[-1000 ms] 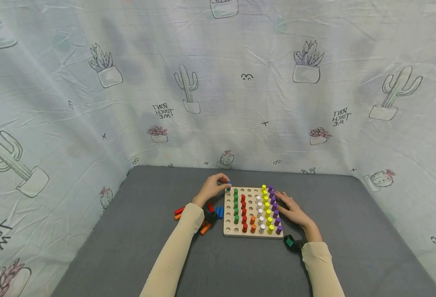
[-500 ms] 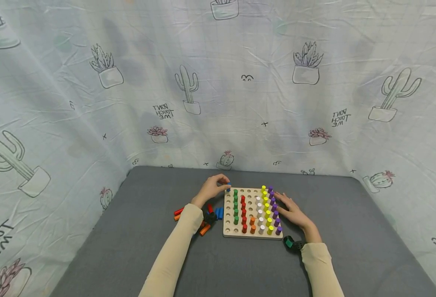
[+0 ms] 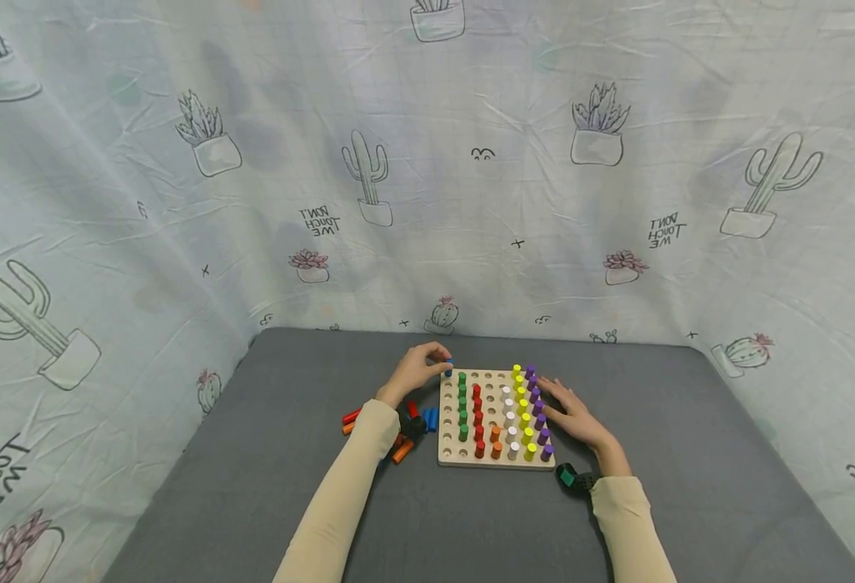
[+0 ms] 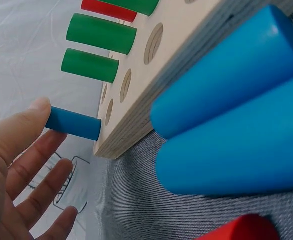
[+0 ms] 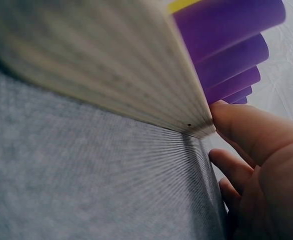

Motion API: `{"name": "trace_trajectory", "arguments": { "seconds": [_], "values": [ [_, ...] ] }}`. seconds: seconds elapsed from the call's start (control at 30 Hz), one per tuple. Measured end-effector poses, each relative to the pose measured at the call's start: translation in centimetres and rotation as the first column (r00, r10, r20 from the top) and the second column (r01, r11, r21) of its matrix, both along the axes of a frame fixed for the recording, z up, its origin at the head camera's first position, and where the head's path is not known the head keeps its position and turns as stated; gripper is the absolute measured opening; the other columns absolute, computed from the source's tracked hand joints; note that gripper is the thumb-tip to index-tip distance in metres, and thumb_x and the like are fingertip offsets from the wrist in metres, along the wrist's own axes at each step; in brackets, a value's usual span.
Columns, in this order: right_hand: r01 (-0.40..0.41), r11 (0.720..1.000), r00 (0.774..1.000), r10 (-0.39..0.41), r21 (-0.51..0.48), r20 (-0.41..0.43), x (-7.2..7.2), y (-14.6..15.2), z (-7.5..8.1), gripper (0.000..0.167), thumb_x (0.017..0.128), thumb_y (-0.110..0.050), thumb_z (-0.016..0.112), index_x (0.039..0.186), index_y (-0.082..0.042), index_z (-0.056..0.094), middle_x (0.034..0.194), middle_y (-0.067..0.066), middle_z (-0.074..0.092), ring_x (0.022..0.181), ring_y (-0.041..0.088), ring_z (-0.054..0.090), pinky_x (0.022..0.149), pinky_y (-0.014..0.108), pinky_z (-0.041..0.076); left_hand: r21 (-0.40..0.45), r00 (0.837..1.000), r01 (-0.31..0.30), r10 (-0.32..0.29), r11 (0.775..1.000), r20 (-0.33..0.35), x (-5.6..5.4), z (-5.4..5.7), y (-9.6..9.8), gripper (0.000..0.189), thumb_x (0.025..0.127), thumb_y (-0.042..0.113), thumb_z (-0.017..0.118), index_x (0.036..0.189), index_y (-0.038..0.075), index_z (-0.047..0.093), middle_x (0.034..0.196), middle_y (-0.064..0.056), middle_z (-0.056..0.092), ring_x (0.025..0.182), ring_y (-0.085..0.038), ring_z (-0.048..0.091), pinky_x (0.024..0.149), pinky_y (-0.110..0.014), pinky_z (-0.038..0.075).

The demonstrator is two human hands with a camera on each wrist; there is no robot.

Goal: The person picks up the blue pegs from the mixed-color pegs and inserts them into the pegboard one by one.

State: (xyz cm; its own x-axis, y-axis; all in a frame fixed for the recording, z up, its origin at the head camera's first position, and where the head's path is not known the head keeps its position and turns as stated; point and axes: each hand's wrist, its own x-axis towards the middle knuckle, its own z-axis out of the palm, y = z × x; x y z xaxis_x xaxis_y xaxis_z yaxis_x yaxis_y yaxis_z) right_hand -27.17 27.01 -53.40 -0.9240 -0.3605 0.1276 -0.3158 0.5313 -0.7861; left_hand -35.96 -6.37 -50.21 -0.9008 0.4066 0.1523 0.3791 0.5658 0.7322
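Note:
My left hand (image 3: 413, 371) pinches a blue peg (image 4: 74, 123) between thumb and index finger, its other fingers spread. That peg stands at the far-left corner hole of the wooden pegboard (image 3: 464, 464); how deep it sits I cannot tell. Beside the right edge of the board lies my right hand (image 3: 576, 419), its thumb touching the edge near the purple pegs (image 5: 231, 30). Green pegs (image 4: 101, 34), red pegs (image 3: 478, 418), orange pegs (image 3: 496, 448), white pegs (image 3: 511, 419) and yellow pegs (image 3: 523, 406) stand upright in rows on the board.
Left of the board lie loose blue pegs (image 3: 431, 419), orange pegs (image 3: 402, 451) and red pegs (image 3: 352, 416), partly hidden by the left wrist. Bare holes show in the board. A grey tabletop (image 3: 457, 526) spreads around it, with a patterned cloth (image 3: 442, 178) behind and at the sides.
Both hands keep nearly the same place. The left hand still pinches the blue peg at the far-left corner; the head view shifts very slightly.

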Motion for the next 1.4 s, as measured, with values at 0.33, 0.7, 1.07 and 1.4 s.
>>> {"name": "trace_trajectory", "arguments": {
  "seconds": [0.33, 0.7, 1.07, 1.4],
  "values": [
    [-0.013, 1.0, 0.999, 0.013, -0.011, 0.032, 1.5, -1.1, 3.1, 0.05, 0.094, -0.006, 0.051, 0.138, 0.01, 0.033, 0.143, 0.034, 0.025, 0.134, 0.054, 0.007, 0.106, 0.065, -0.001, -0.008, 1.0, -0.006, 0.006, 1.0, 0.0, 0.0, 0.0, -0.1, 0.023, 0.089, 0.031, 0.063, 0.105, 0.015, 0.064, 0.101, 0.002, 0.063, 0.094, -0.014, 0.059, 0.084, -0.036, 0.048],
    [-0.018, 1.0, 0.999, 0.019, -0.023, 0.03, 1.5, -1.2, 3.0, 0.05, 0.093, -0.006, 0.051, 0.138, 0.009, 0.034, 0.143, 0.034, 0.025, 0.134, 0.054, 0.007, 0.106, 0.065, -0.001, -0.031, 1.0, -0.005, 0.005, 1.0, 0.012, 0.5, 0.0, -0.5, 0.022, 0.089, 0.026, 0.063, 0.106, 0.012, 0.064, 0.101, 0.0, 0.064, 0.095, -0.017, 0.059, 0.084, -0.037, 0.048],
    [-0.013, 1.0, 1.0, 0.013, -0.018, 0.024, 1.5, -1.2, 3.0, 0.05, 0.093, -0.006, 0.052, 0.137, 0.009, 0.034, 0.143, 0.033, 0.026, 0.134, 0.054, 0.007, 0.106, 0.064, -0.001, -0.037, 1.0, 0.008, -0.009, 0.999, -0.007, 1.1, 0.3, -1.5, 0.016, 0.089, 0.026, 0.063, 0.102, 0.017, 0.063, 0.101, 0.002, 0.064, 0.095, -0.015, 0.059, 0.086, -0.036, 0.048],
    [-0.014, 1.0, 1.0, 0.014, -0.023, 0.016, 1.7, -1.1, 2.8, 0.05, 0.093, -0.006, 0.052, 0.137, 0.01, 0.034, 0.143, 0.034, 0.026, 0.133, 0.054, 0.007, 0.106, 0.064, 0.0, -0.121, 0.999, 0.038, -0.038, 0.992, 0.003, 2.1, 0.8, -1.9, 0.016, 0.09, 0.025, 0.062, 0.104, 0.017, 0.063, 0.103, 0.0, 0.063, 0.099, -0.017, 0.058, 0.087, -0.037, 0.048]
  ]
}}
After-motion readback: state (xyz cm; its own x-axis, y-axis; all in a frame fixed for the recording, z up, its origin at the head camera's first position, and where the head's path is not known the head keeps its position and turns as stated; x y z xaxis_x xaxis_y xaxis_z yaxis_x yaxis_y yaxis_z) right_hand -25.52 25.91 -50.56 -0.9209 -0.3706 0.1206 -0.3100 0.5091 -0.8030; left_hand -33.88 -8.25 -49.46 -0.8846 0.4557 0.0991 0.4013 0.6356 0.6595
